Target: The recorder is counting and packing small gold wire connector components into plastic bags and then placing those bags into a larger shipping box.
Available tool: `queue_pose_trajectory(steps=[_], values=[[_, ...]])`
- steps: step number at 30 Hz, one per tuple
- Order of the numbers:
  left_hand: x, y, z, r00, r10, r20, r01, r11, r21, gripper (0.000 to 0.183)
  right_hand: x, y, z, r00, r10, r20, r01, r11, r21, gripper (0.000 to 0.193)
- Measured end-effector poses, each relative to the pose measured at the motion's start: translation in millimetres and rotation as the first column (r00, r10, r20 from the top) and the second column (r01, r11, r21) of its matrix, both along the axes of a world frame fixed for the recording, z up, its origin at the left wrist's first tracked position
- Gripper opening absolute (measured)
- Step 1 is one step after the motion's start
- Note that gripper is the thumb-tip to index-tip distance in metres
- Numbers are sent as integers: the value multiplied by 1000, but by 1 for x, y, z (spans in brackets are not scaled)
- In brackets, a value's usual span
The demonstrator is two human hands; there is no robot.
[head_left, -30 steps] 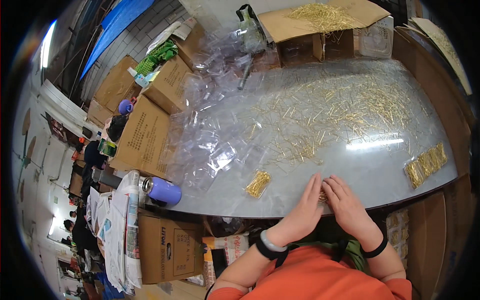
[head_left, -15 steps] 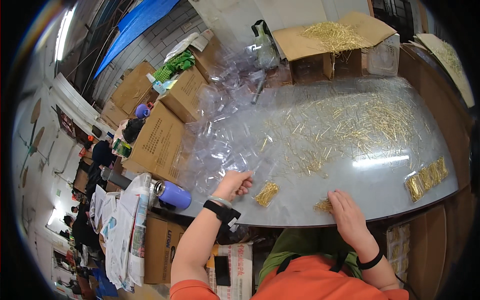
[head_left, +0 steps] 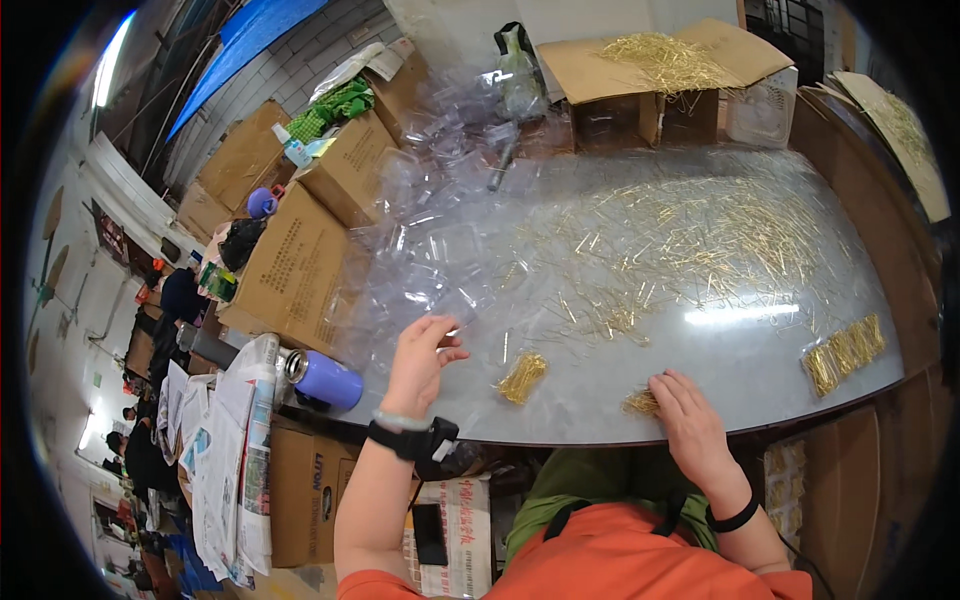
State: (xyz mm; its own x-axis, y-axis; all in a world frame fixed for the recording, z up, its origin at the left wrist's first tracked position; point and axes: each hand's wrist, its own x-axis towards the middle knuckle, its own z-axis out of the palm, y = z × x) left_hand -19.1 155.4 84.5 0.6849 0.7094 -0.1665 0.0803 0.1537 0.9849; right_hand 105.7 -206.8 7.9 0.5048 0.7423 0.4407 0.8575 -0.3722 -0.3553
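"Why's your left hand (head_left: 420, 365) beside the clear plastic bags (head_left: 440, 250), left of centre?"
"For reach, perhaps; I can't tell whether it pinches one."
"And your right hand (head_left: 692, 425), lower right?"
"Against the gold pin bundle (head_left: 640, 402), probably keeping it gathered; grip hidden."

Left of the gold oblong wire bundle (head_left: 523, 379) is a purple cylindrical metal bottle (head_left: 332, 382); behind-left lie clear flat plastic bags (head_left: 425, 260); behind-right, loose slender gold wires (head_left: 745, 238); far right, rectangular gold wire packs (head_left: 845, 355).
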Motion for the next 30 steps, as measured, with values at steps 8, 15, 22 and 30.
queue_pose_trajectory(steps=[8, 15, 22, 30], values=[[-88, -140, -38, 923, -385, 31, 353, 808, -471, 9, 3, 0, 1, 1000, 26, -17, -26, 1000, 11, 45], [-64, -184, -121, 946, -296, 131, 304, 673, -674, 11, -2, 2, -1, 990, 132, -49, -134, 990, -38, 47], [-75, -193, -113, 942, -265, 204, 333, 682, -651, 8, -49, -9, -9, 882, 435, -182, -437, 899, 33, 47], [-48, -190, -72, 914, -371, 166, 404, 876, -264, 10, -34, -1, 20, 868, 436, -240, -393, 896, 206, 47]])
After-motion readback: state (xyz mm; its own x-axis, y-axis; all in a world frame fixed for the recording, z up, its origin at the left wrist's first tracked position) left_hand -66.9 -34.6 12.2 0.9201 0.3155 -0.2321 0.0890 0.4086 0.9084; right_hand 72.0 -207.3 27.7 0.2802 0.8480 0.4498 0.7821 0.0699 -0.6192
